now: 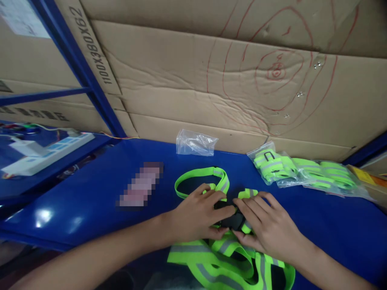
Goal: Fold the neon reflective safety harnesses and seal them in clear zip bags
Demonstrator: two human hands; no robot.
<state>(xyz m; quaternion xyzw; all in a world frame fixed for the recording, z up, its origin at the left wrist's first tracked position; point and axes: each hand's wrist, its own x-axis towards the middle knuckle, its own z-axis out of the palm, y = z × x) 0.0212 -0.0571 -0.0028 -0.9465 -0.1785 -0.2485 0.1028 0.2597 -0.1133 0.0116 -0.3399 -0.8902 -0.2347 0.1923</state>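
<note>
A black plastic buckle [232,220] on a neon-green reflective strap [223,274] is between my two hands. My left hand [201,213] grips the buckle's left side with bent fingers, the thumb and forefinger pressed on it. On the right side my right hand [267,223] closes round the buckle's end and the green webbing there. One loop of the strap stands up behind my left hand. The rest, with its grey stripe, lies in loose folds below both hands. Fingers hide part of the buckle, so I cannot tell whether its halves are fully joined.
Clear bags of folded green straps [273,165] lie at the back right. A clear plastic bag [196,144] rests against the cardboard wall [169,80]. A blurred-out flat object [140,185] lies left on the blue table [99,181]. A white power strip [51,153] is far left.
</note>
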